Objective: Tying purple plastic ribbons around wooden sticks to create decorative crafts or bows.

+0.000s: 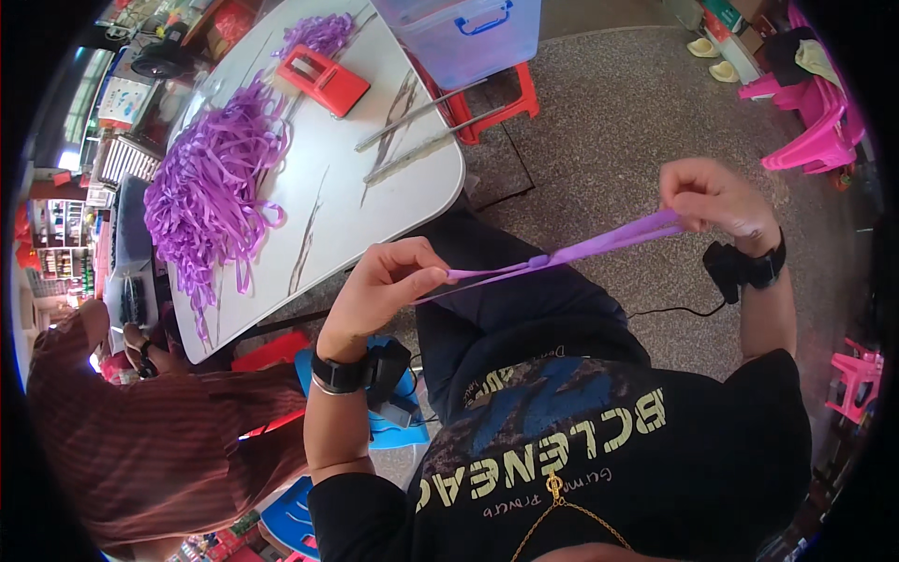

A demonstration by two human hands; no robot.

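A purple ribbon [609,241] is stretched between my two hands above my lap, with a small knot or bunched spot [538,262] partway along it. My left hand [389,281] pinches one end between thumb and fingers. Higher and farther right, my right hand [712,197] grips the other end with curled fingers. On the marble-patterned white table [375,201] to the left lies a large heap of purple ribbons [215,173]. A smaller purple pile [318,36] sits at the table's far end, beside a red box-like holder [323,80].
Two thin rods [421,117] jut over the table's right edge toward a red stool [496,108] bearing a clear plastic bin [459,37]. Another person in a striped sleeve [159,431] is at the left. Pink chairs [815,126] stand at far right, near pale shoes [712,61].
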